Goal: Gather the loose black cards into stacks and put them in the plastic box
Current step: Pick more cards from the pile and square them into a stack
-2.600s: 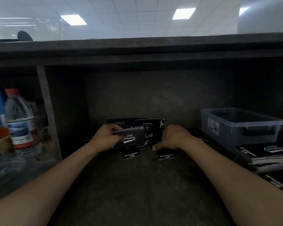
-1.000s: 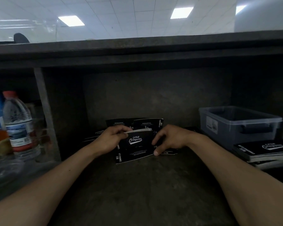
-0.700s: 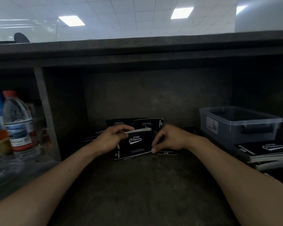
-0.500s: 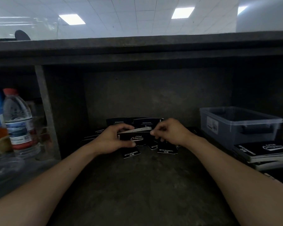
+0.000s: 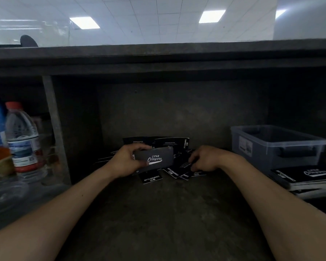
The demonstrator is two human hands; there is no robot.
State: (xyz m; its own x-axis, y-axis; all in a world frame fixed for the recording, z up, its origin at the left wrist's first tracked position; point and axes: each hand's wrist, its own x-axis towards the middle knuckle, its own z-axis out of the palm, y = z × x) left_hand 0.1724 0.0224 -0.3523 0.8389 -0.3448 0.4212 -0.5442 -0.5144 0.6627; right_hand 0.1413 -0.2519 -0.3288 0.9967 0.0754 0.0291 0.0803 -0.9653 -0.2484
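My left hand (image 5: pixel 127 162) grips a small stack of black cards (image 5: pixel 155 158) with white "Club Camping" print, held above the shelf floor. My right hand (image 5: pixel 205 160) is down on the loose black cards (image 5: pixel 179 172) lying scattered on the shelf, its fingers curled and pinching one of them. More black cards (image 5: pixel 158 144) lean against the back wall behind my hands. One card (image 5: pixel 150 178) lies alone in front. The clear plastic box (image 5: pixel 277 146) stands at the right, open on top.
Stacks of black cards or booklets (image 5: pixel 305 177) lie in front of the plastic box. A water bottle with a red cap (image 5: pixel 22 140) and other containers stand behind a divider (image 5: pixel 55 129) at the left. The shelf floor (image 5: pixel 158 213) in front is bare concrete.
My right hand has left the stack and dropped to the loose cards on the right. My left hand keeps the stack, now held flatter and a little higher.
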